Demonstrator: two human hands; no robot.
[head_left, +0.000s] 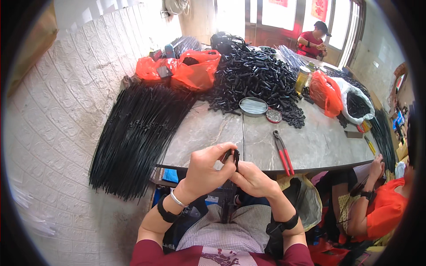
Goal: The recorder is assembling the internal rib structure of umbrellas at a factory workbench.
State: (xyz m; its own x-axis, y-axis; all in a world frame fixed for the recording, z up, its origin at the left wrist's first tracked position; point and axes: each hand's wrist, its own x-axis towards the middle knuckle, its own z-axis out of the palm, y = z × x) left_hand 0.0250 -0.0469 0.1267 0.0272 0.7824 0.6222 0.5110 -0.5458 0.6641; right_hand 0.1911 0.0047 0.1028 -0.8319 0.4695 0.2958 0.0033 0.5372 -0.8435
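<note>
Just in front of the table's near edge, my two hands meet around a small black curved part [236,156]. My left hand [206,170] is closed with its thumb and forefinger on the part. My right hand [254,178] has its fingertips pressed together against the lower end of it; the fingers partly cover the part. On the tabletop [208,137] beyond lie red-handled pincers [282,153], a round tin of thin pale pins or wires [253,106], and a small red tin of tiny metal pieces [274,116].
A heap of black plastic parts [248,73] fills the table's far middle. Thin black rods [137,137] overhang its left edge. Red plastic bags [195,71] and a white bag [355,102] stand around. One person [386,208] sits at right, another [313,42] across the table.
</note>
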